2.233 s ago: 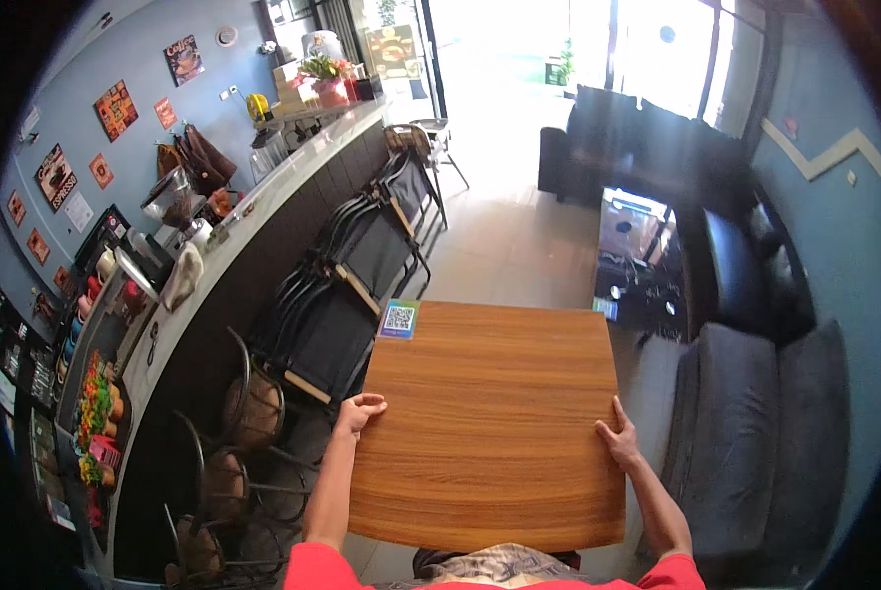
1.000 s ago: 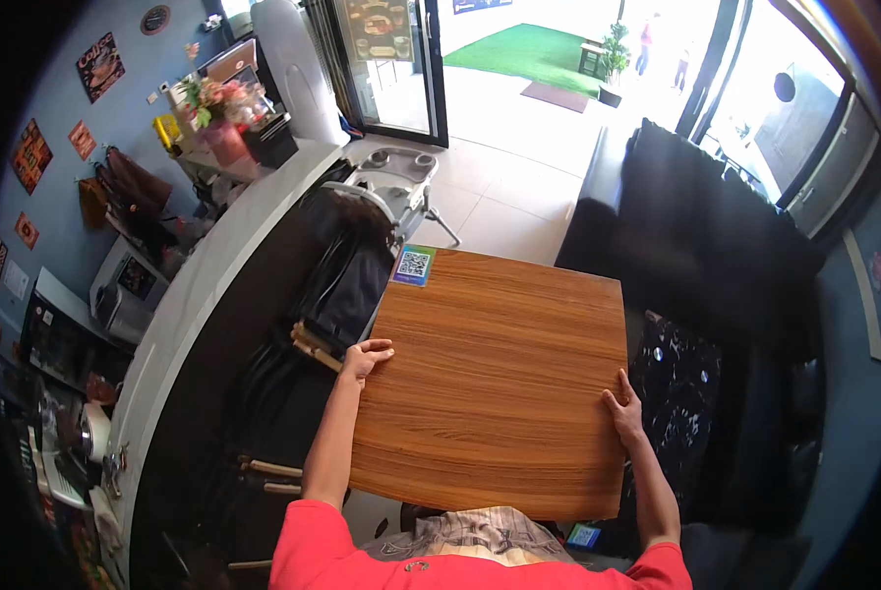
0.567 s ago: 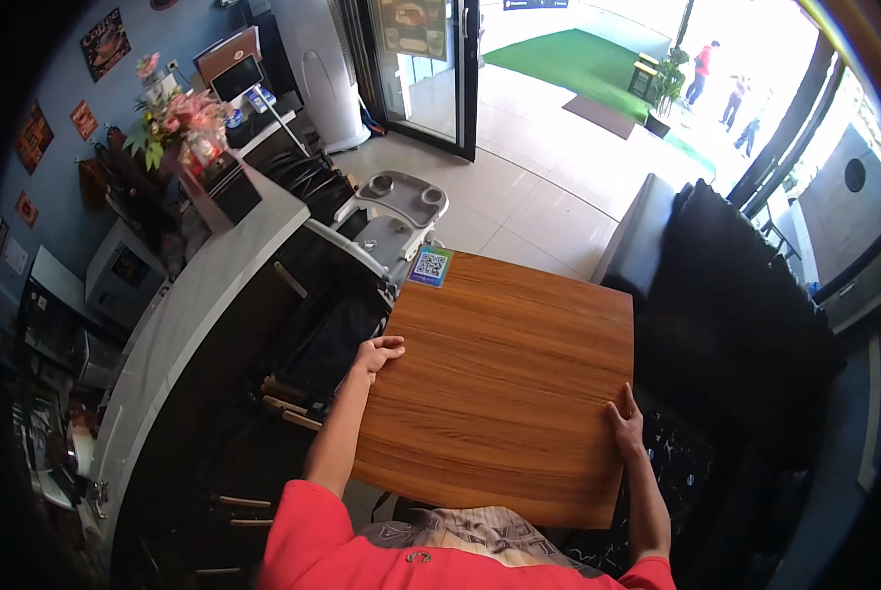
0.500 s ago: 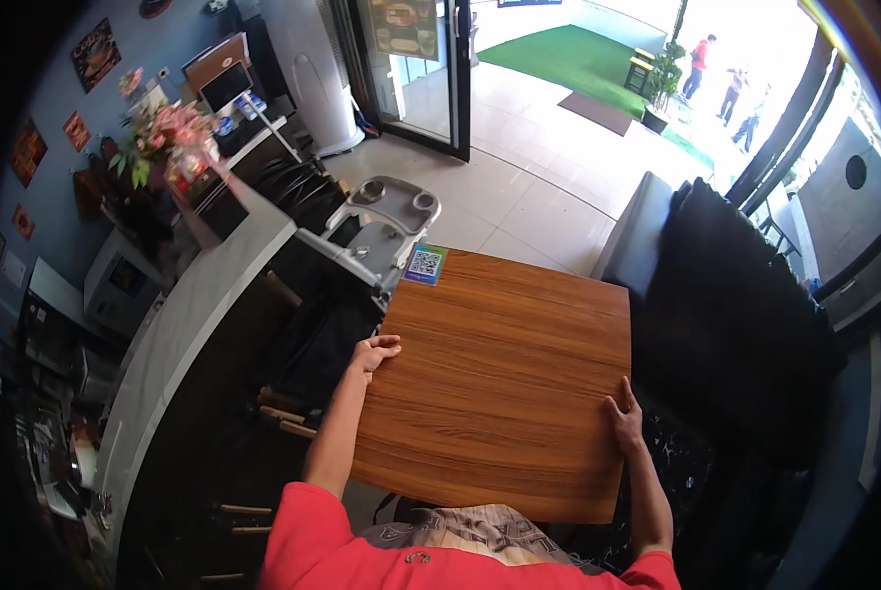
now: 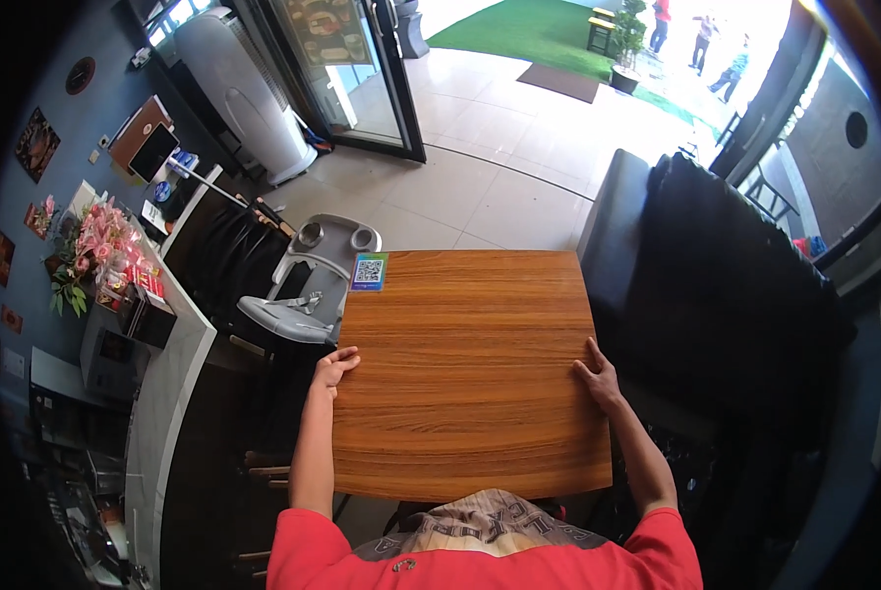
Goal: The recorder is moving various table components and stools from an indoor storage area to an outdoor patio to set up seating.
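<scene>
In front of me is a brown wooden table (image 5: 465,383) with visible grain. A small square code sticker (image 5: 369,272) lies on its far left corner. My left hand (image 5: 336,368) grips the left edge, fingertips on the top surface. At the right edge, my right hand (image 5: 598,374) holds on too, its thumb on the top and the other fingers along the side. What the fingers do beneath the edges is hidden. Both arms reach forward on either side of the table.
A grey high chair (image 5: 308,280) stands just beyond the table's left corner. A black padded bench (image 5: 716,285) runs along the right. On the left is a marble-topped counter (image 5: 170,433) with pink flowers (image 5: 111,241). A glass door (image 5: 367,84) stands ajar ahead; people are outside.
The table now sits squarer in my view, its far edge nearly level, and the room has swung with my head. Both hands keep their grip on the table edges.
</scene>
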`<state>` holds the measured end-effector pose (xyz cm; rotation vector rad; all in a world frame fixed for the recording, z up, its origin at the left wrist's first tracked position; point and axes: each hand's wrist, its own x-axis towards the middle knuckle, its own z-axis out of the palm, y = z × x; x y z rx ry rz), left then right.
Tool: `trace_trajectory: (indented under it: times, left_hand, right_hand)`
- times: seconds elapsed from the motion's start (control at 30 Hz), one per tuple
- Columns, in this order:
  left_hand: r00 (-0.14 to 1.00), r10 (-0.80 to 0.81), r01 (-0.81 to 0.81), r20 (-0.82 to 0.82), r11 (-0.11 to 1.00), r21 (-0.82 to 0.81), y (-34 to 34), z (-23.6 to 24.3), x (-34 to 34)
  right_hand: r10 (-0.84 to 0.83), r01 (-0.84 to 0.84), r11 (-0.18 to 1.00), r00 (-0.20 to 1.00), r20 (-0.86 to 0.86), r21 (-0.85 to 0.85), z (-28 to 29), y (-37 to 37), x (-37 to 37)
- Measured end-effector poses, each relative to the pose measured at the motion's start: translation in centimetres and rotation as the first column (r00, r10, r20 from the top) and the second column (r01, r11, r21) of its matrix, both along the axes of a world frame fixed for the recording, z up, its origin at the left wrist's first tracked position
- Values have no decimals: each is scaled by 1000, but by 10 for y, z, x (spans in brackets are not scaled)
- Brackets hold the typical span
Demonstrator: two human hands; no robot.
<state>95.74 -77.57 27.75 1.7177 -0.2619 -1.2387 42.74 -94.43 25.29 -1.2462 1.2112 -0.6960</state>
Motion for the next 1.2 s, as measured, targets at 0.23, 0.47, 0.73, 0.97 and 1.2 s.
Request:
trace_trajectory:
  times: [0.23,0.47,0.73,0.97,1.2]
  left_hand:
    - [999,-9,9,31,1000,20,-34,-16,8]
    - [1000,16,-16,-1,1000,-17,-75,-37,19]
    - [1000,-19,19,-13,1000,2,-113,-50,43]
    - [999,-48,48,-4,999,-9,-143,-55,63]
    - [992,-124,124,-1,991,-41,-172,-52,81]
  right_hand:
    - [53,-57,998,996,-75,-40,2,-48,17]
    - [31,-54,992,981,-192,-114,-13,-80,19]
    - [16,-24,999,984,-175,-43,1,-101,42]
    - [-58,56,998,992,-114,-24,1,-113,60]
    - [-62,51,996,985,-161,-71,4,-137,73]
